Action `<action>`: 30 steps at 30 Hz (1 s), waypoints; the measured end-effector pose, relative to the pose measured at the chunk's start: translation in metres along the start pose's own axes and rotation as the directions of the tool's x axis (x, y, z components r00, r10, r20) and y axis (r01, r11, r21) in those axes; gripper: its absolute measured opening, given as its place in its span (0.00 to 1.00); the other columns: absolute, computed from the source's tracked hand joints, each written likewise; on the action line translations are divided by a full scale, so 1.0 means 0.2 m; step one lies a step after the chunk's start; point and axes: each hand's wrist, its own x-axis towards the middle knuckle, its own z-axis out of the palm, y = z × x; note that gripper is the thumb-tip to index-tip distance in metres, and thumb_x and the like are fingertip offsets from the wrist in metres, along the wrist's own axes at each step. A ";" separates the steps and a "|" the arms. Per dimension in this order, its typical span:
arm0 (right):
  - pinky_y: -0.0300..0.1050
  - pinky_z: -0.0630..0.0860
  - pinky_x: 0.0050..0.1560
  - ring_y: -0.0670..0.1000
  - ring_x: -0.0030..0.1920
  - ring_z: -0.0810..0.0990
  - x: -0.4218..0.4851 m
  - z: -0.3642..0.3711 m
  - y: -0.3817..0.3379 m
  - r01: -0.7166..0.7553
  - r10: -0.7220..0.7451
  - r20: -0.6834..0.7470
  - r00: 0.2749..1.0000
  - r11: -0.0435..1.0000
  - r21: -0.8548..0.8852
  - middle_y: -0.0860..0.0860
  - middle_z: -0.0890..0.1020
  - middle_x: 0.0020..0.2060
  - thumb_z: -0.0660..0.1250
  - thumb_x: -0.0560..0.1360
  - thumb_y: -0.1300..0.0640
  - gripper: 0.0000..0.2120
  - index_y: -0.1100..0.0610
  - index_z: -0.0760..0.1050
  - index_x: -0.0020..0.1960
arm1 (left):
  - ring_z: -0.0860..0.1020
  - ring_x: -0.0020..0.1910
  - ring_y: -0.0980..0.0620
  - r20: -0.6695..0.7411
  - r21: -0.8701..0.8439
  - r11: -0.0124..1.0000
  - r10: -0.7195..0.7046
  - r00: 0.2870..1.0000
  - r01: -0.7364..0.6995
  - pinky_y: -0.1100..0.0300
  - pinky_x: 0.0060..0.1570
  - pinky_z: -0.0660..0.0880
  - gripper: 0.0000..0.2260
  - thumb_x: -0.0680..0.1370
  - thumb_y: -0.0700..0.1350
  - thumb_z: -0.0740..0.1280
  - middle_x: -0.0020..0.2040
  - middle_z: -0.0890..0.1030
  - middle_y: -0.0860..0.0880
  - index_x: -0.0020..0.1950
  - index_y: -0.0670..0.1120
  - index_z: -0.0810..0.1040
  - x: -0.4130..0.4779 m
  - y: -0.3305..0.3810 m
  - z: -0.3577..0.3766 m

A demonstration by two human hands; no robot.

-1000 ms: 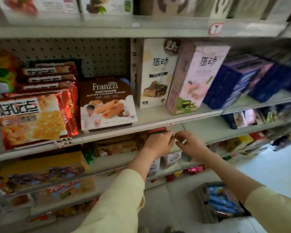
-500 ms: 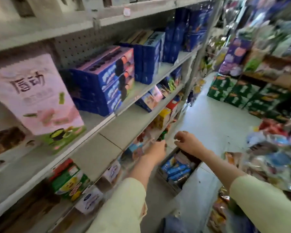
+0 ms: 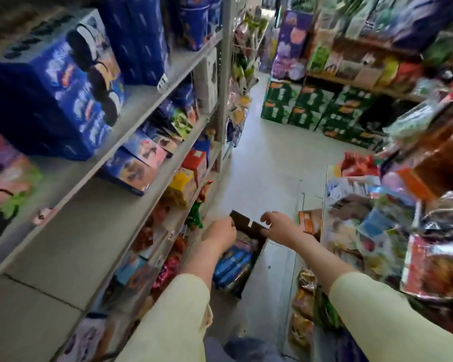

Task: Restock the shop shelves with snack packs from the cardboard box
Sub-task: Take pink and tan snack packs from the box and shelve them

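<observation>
The cardboard box (image 3: 247, 224) stands on the floor against the foot of the grey shelves (image 3: 89, 231), flaps up, with blue snack packs (image 3: 233, 265) inside. Both my hands hover over its open top. My left hand (image 3: 220, 235) is above the box's near-left side, fingers curled downward with their tips hidden by the back of the hand. My right hand (image 3: 279, 228) is just right of the dark flap, fingers apart and bent, holding nothing. Both sleeves are pale yellow.
Blue biscuit boxes (image 3: 63, 100) fill the upper shelf on the left, with smaller packs on the lower shelves. A heaped snack display (image 3: 403, 231) crowds the right. Green cartons (image 3: 311, 108) are stacked at the aisle's far end. Pale floor (image 3: 267, 168) runs between.
My view has swung right from the shelf face and down the aisle. Both hands have left the shelf edge and dropped to the box on the floor.
</observation>
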 end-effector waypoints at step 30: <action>0.49 0.71 0.64 0.58 0.66 0.71 2.15 2.11 1.20 -0.280 0.266 0.164 0.950 0.957 0.068 0.59 0.70 0.66 0.65 0.75 0.53 0.27 0.59 0.63 0.70 | 0.72 0.65 0.42 0.158 -0.077 0.978 -0.179 0.971 0.193 0.57 0.61 0.69 0.16 0.80 0.41 0.58 0.66 0.74 0.39 0.67 0.38 0.71 2.30 -1.03 1.96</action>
